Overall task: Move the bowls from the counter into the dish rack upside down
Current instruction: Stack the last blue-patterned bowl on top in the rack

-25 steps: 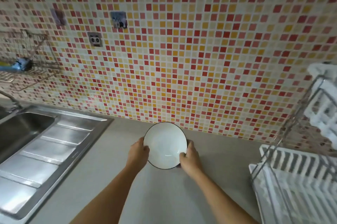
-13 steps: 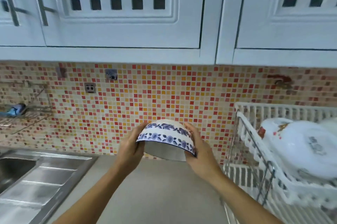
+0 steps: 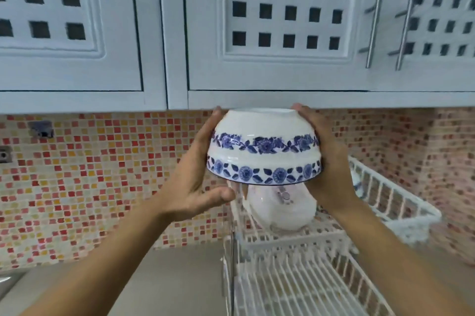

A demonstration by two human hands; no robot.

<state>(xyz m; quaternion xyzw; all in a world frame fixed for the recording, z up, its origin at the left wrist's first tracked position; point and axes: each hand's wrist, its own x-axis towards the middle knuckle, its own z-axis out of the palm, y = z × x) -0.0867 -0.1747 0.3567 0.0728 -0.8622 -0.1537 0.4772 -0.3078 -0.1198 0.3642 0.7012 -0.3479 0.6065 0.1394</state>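
Note:
A white bowl with two blue flower bands (image 3: pixel 262 147) is held upside down in the air, foot up, between both hands. My left hand (image 3: pixel 195 174) presses its left side, thumb below the rim. My right hand (image 3: pixel 326 161) cups its right side. The bowl hangs above the upper tier of the white two-tier dish rack (image 3: pixel 393 202). Under the bowl, a white dish with a small print (image 3: pixel 282 210) lies in that upper tier. The rack's lower tier (image 3: pixel 295 287) shows bare white bars.
White wall cabinets with square cut-outs (image 3: pixel 282 19) hang just above the bowl. A mosaic tile backsplash (image 3: pixel 90 187) runs behind. The grey counter (image 3: pixel 167 282) lies left of the rack, with a sink edge (image 3: pixel 7 279) at far left.
The bowl was lifted off the counter, turned upside down, and carried up and right over the rack's upper tier. The view swung up and right with it.

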